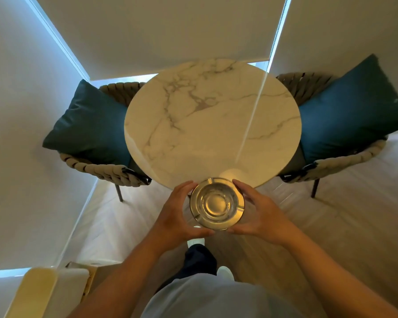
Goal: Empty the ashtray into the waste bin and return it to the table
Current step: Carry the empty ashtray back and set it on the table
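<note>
**Ashtray held in both hands at the near table edge**

Round clear-glass ashtray with a gold-toned rim (pixel 217 203) sits between the two hands, cupped from both sides. Left hand (pixel 178 214) wraps its left side: fingers curled around the far-left rim, thumb (pixel 202 232) curving under the near edge. Right hand (pixel 260 216) mirrors it on the right side: fingers along the far-right rim, thumb reaching in toward the near edge. Both hands are curved round the glass, neither spread flat nor fisted. The two thumbs nearly meet at the near rim.

Ashtray position: upright, mouth facing up, bowl looks empty, only concentric rings in the glass visible. Its far edge overlaps the near rim of the round white marble-top table (pixel 213 120); most of the ashtray is over the floor side of that rim. Cannot tell whether it touches the tabletop or is held just above it.

Counts:
- 1 ashtray
- 1 table, nothing else on its top
- 2 woven rope-backed chairs, left chair (pixel 106 171) and right chair (pixel 345 161), one on each side of the table
- 2 dark teal cushions, left cushion (pixel 90 125) and right cushion (pixel 354 111), one on each chair
- 2 hands, both on the ashtray

Pale wood floor (pixel 331 214) below. Pale yellow and white block-shaped object (pixel 46 292) at bottom left; cannot tell what it is.
</note>
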Motion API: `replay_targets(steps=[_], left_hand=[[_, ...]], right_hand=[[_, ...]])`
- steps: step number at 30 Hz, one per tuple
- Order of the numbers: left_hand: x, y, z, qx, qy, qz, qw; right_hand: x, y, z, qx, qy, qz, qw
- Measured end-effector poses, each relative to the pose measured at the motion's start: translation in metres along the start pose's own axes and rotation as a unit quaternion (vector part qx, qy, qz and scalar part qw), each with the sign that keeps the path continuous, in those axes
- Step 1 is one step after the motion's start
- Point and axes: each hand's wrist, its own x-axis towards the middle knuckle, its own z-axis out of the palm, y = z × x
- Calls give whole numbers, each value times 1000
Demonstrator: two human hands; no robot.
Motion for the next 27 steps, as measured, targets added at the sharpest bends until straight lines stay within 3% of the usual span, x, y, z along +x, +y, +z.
replay_targets(steps=[27], left_hand=[[233, -57, -83, 6, -53, 22, 998]], right_hand=[[217, 7, -59, -5, 67, 35, 997]])
